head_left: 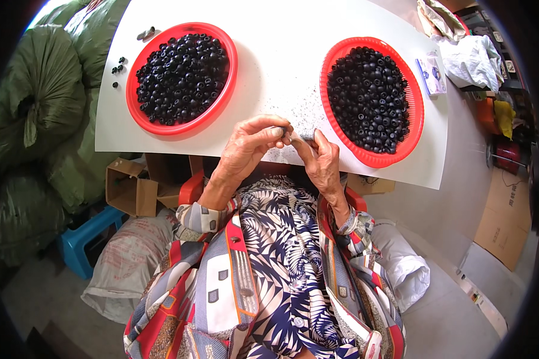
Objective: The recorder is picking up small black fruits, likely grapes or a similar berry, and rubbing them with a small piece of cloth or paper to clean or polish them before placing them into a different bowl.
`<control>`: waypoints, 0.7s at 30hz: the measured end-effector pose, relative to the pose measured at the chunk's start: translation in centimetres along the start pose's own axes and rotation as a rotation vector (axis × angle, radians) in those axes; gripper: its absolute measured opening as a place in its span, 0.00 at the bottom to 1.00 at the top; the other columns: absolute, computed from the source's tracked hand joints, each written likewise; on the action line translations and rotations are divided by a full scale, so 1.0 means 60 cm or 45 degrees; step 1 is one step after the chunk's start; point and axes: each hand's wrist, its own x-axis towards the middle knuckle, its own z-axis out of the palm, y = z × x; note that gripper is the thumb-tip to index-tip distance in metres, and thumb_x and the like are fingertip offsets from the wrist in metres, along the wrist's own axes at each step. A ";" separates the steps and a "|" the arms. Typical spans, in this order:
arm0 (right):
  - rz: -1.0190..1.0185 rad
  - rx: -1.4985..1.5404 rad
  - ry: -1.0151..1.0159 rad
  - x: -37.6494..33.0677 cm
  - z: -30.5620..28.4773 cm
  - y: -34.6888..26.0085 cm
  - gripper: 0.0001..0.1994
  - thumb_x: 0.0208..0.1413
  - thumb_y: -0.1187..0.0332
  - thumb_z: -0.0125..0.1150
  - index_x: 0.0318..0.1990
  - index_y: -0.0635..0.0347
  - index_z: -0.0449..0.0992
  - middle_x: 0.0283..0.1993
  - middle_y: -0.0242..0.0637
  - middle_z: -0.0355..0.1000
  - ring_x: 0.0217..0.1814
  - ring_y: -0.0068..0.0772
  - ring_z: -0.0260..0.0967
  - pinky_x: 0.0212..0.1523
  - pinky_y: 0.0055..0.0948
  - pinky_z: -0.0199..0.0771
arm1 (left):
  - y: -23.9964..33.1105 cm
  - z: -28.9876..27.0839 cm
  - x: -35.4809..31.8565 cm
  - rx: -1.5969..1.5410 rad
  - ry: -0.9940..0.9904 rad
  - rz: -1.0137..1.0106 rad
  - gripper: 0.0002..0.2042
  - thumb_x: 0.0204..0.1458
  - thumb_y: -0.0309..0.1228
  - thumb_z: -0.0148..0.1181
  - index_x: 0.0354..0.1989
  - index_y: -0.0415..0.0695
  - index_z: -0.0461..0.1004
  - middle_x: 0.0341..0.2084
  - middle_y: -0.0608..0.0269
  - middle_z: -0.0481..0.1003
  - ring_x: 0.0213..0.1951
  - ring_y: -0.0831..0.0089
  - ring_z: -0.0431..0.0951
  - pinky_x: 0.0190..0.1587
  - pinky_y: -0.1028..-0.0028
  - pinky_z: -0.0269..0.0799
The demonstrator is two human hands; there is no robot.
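My left hand [249,146] is closed, its thumb and fingers pinching a small black round part [285,131] over the table's near edge. Close beside it, my right hand [323,164] is also closed, with thumb and index finger by a small thin greyish thing whose kind I cannot make out. The fingertips of both hands nearly meet. To the left stands a round red basket [233,63] heaped with black hollow, ring-like parts [182,78]. A second red basket [417,105], on the right, holds many similar black parts [368,96].
Fine black crumbs are scattered on the white table [275,54]. Several loose black parts [118,69] lie left of the left basket. A small box [432,76] sits at the right edge. Green sacks [33,96], a blue stool [81,245] and cardboard boxes [132,188] stand around.
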 end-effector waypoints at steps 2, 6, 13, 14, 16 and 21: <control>-0.002 0.005 -0.004 -0.001 -0.002 -0.004 0.12 0.54 0.72 0.64 0.29 0.67 0.66 0.19 0.45 0.68 0.20 0.24 0.60 0.23 0.30 0.62 | 0.001 0.002 -0.002 0.028 0.022 0.003 0.12 0.55 0.21 0.58 0.48 0.34 0.74 0.39 0.54 0.77 0.39 0.71 0.77 0.44 0.76 0.74; 0.007 0.129 0.030 -0.007 0.000 -0.008 0.12 0.54 0.70 0.64 0.29 0.68 0.67 0.19 0.45 0.68 0.20 0.23 0.61 0.22 0.30 0.62 | 0.003 0.002 -0.005 0.036 0.095 -0.007 0.11 0.54 0.21 0.60 0.46 0.35 0.74 0.40 0.55 0.77 0.42 0.71 0.77 0.44 0.77 0.74; -0.203 0.009 0.045 -0.023 -0.020 -0.061 0.14 0.53 0.67 0.66 0.29 0.66 0.67 0.19 0.46 0.67 0.18 0.42 0.66 0.20 0.34 0.64 | -0.012 -0.011 -0.011 -0.305 0.000 -0.004 0.09 0.55 0.21 0.59 0.45 0.36 0.73 0.44 0.54 0.74 0.46 0.71 0.76 0.48 0.77 0.74; -0.227 -0.003 0.047 -0.024 -0.019 -0.061 0.14 0.53 0.66 0.66 0.29 0.66 0.67 0.19 0.46 0.67 0.18 0.42 0.66 0.20 0.35 0.64 | -0.013 -0.010 -0.011 -0.321 0.006 -0.015 0.09 0.55 0.21 0.59 0.45 0.36 0.73 0.44 0.54 0.74 0.45 0.71 0.76 0.49 0.77 0.74; -0.258 -0.045 0.035 -0.027 -0.022 -0.063 0.15 0.52 0.65 0.67 0.28 0.65 0.66 0.19 0.46 0.66 0.18 0.44 0.66 0.20 0.36 0.64 | -0.014 -0.008 -0.012 -0.341 0.012 -0.041 0.09 0.56 0.22 0.58 0.45 0.36 0.73 0.44 0.54 0.74 0.45 0.72 0.76 0.49 0.78 0.75; -0.360 -0.135 -0.034 -0.025 -0.032 -0.070 0.17 0.52 0.64 0.68 0.27 0.64 0.65 0.20 0.48 0.66 0.19 0.50 0.66 0.20 0.38 0.64 | -0.014 -0.007 -0.014 -0.397 -0.042 -0.106 0.09 0.57 0.23 0.57 0.45 0.36 0.72 0.43 0.52 0.73 0.45 0.73 0.75 0.46 0.81 0.76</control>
